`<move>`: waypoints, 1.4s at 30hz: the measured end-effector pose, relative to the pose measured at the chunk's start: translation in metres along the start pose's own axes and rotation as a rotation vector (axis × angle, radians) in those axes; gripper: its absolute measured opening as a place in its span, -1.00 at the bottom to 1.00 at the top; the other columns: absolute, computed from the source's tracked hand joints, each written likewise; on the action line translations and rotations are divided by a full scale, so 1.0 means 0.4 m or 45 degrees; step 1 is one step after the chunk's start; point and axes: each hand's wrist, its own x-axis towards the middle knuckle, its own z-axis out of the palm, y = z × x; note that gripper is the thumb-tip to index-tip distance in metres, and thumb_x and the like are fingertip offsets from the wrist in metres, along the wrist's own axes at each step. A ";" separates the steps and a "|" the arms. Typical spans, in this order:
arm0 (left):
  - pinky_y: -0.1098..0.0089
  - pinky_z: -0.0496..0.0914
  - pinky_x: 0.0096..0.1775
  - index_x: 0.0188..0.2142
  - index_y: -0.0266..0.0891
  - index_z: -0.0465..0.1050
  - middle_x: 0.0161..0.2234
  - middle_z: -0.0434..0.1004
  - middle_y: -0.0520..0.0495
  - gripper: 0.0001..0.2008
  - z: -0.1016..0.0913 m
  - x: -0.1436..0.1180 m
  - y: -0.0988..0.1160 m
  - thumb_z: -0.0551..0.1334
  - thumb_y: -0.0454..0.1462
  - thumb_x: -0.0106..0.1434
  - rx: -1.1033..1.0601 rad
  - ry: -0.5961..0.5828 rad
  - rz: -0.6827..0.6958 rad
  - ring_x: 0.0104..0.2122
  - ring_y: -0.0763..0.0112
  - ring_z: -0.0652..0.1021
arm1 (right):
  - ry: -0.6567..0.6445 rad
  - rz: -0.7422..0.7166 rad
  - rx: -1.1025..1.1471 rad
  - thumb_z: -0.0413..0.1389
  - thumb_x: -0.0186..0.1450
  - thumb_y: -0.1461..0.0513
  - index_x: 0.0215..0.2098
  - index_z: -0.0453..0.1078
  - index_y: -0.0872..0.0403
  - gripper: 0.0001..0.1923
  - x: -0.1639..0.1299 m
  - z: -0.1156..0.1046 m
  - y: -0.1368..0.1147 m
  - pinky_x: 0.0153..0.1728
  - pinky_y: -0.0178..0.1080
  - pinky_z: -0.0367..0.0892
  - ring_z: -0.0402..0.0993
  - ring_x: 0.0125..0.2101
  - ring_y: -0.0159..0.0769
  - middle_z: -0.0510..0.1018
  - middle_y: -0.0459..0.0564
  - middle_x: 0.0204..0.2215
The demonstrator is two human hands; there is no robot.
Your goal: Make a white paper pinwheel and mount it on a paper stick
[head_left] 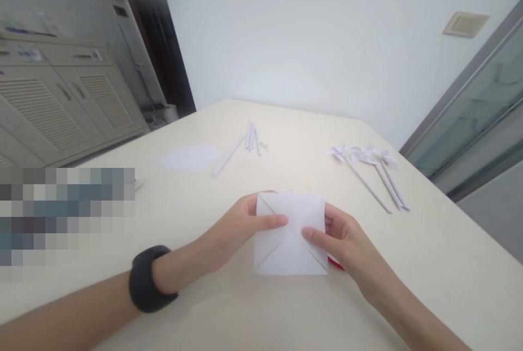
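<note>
Between my two hands is a square white sheet of paper (292, 255), raised over the table near its front middle. Slits run in from its corners toward the centre, which stays joined. My left hand (253, 220) pinches the left side, thumb on the front face and fingers behind. On the right side, my right hand (339, 236) grips the sheet the same way, its thumb near the middle. Part of a red object (336, 264) shows under my right hand; the rest is hidden. A dark band circles my left wrist.
Several finished paper pinwheels (362, 155) on paper sticks lie at the right. Rolled paper sticks (250, 136) and one longer stick (229, 156) lie toward the back, with small pale bits (263, 146) beside them. White paper sheets (190, 158) rest at the left.
</note>
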 end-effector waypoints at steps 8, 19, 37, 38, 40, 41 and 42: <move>0.40 0.36 -0.29 -0.25 -0.22 0.45 -0.32 0.55 -0.02 -0.81 -0.006 0.001 0.011 0.30 -0.27 0.12 0.134 0.082 -0.008 -0.34 0.36 0.52 | 0.072 -0.120 -0.386 0.14 0.17 0.15 -0.25 0.26 0.02 -0.78 0.006 -0.004 0.025 -0.34 -0.20 0.37 0.44 -0.28 -0.19 0.50 -0.02 -0.30; 0.40 0.38 -0.35 -0.26 -0.21 0.47 -0.32 0.53 -0.02 -0.84 -0.004 0.000 0.012 0.24 -0.28 0.12 0.440 0.045 0.043 -0.35 0.32 0.52 | 0.212 -0.216 -0.594 0.03 0.28 0.14 -0.36 0.28 0.01 -0.88 -0.007 -0.016 -0.012 -0.48 -0.33 0.20 0.28 -0.48 -0.38 0.35 -0.14 -0.50; 0.34 0.38 -0.23 -0.22 -0.23 0.46 -0.25 0.55 -0.08 -0.83 -0.009 0.010 -0.021 0.16 -0.29 0.21 0.601 -0.159 0.089 -0.23 0.28 0.53 | 0.241 -0.363 -0.909 0.03 0.26 0.25 -0.42 0.34 0.00 -0.90 0.002 -0.009 0.017 -0.30 -0.21 0.37 0.36 -0.30 -0.27 0.42 -0.05 -0.30; 0.33 0.38 -0.22 -0.21 -0.22 0.46 -0.24 0.55 -0.08 -0.82 -0.011 0.011 -0.026 0.15 -0.30 0.21 0.605 -0.158 0.101 -0.21 0.27 0.52 | 0.250 -0.388 -0.927 0.03 0.25 0.26 -0.42 0.34 0.00 -0.90 0.003 -0.008 0.021 -0.32 -0.21 0.38 0.36 -0.29 -0.26 0.41 -0.04 -0.29; 0.34 0.38 -0.22 -0.19 -0.21 0.45 -0.23 0.54 -0.07 -0.82 -0.015 0.013 -0.037 0.15 -0.29 0.22 0.600 -0.154 0.120 -0.21 0.27 0.52 | 0.262 -0.428 -0.955 0.03 0.25 0.27 -0.41 0.35 0.00 -0.90 0.004 -0.007 0.028 -0.35 -0.22 0.39 0.36 -0.27 -0.24 0.41 -0.03 -0.28; 0.35 0.38 -0.23 -0.19 -0.20 0.44 -0.25 0.54 -0.06 -0.82 -0.016 0.013 -0.042 0.15 -0.27 0.22 0.592 -0.150 0.122 -0.23 0.28 0.53 | 0.264 -0.442 -0.965 0.03 0.25 0.28 -0.41 0.35 0.00 -0.90 0.004 -0.006 0.031 -0.35 -0.22 0.39 0.36 -0.26 -0.23 0.40 -0.02 -0.27; 0.36 0.38 -0.25 -0.20 -0.20 0.44 -0.27 0.54 -0.05 -0.83 -0.017 0.014 -0.047 0.15 -0.26 0.23 0.583 -0.149 0.118 -0.25 0.29 0.53 | 0.264 -0.455 -0.973 0.04 0.25 0.28 -0.41 0.34 0.00 -0.90 0.005 -0.005 0.033 -0.36 -0.22 0.39 0.36 -0.25 -0.23 0.40 -0.02 -0.27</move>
